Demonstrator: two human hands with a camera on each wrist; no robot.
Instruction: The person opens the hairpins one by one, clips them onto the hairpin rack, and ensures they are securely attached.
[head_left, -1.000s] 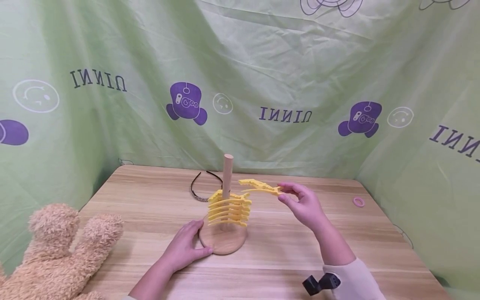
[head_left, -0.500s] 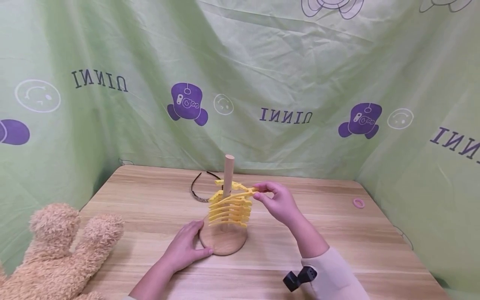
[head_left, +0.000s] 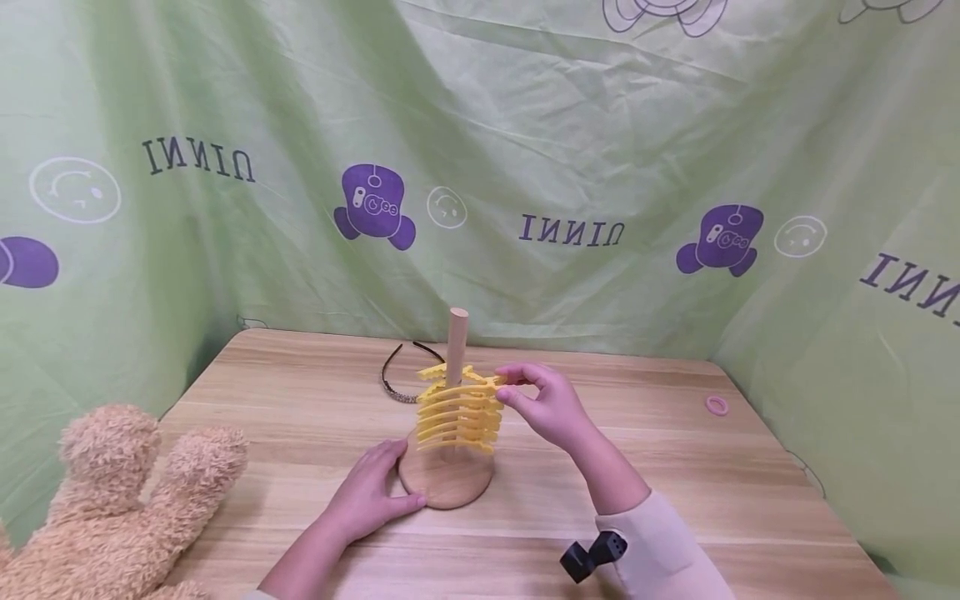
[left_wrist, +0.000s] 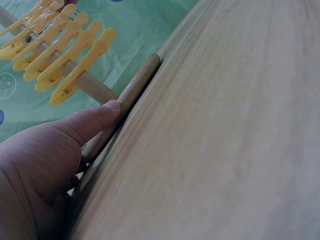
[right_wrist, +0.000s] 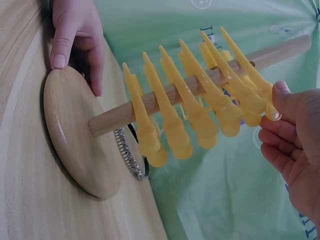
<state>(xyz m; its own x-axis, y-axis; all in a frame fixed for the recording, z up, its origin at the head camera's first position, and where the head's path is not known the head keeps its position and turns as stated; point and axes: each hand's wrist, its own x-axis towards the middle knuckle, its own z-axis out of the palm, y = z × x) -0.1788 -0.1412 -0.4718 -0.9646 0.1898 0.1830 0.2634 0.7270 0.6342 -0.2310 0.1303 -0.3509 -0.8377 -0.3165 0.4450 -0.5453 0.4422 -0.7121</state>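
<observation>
A round-based wooden stand [head_left: 447, 483] with an upright post stands mid-table. Several yellow alligator hair clips [right_wrist: 182, 135] are clamped along the post, one above another. My left hand [head_left: 367, 492] grips the base by its left edge, thumb at the near side and fingers round the far side; the thumb on the rim shows in the left wrist view. My right hand [head_left: 546, 404] pinches the handle end of the topmost hair clip [right_wrist: 250, 75] between thumb and fingers. That clip's two arms straddle the post, just above the others.
Behind the stand lies a dark headband [head_left: 397, 392] with a beaded part. A pink ring [head_left: 717, 405] is on the table [head_left: 600, 517] at the right. A fluffy tan plush toy [head_left: 112, 517] occupies the left front. Green printed cloth [head_left: 480, 125] hangs around the table.
My right hand has moved left with the yellow hair clip, from beside the post to around it, and slightly down. The clip's arms have spread, then closed somewhat. My left hand stays put.
</observation>
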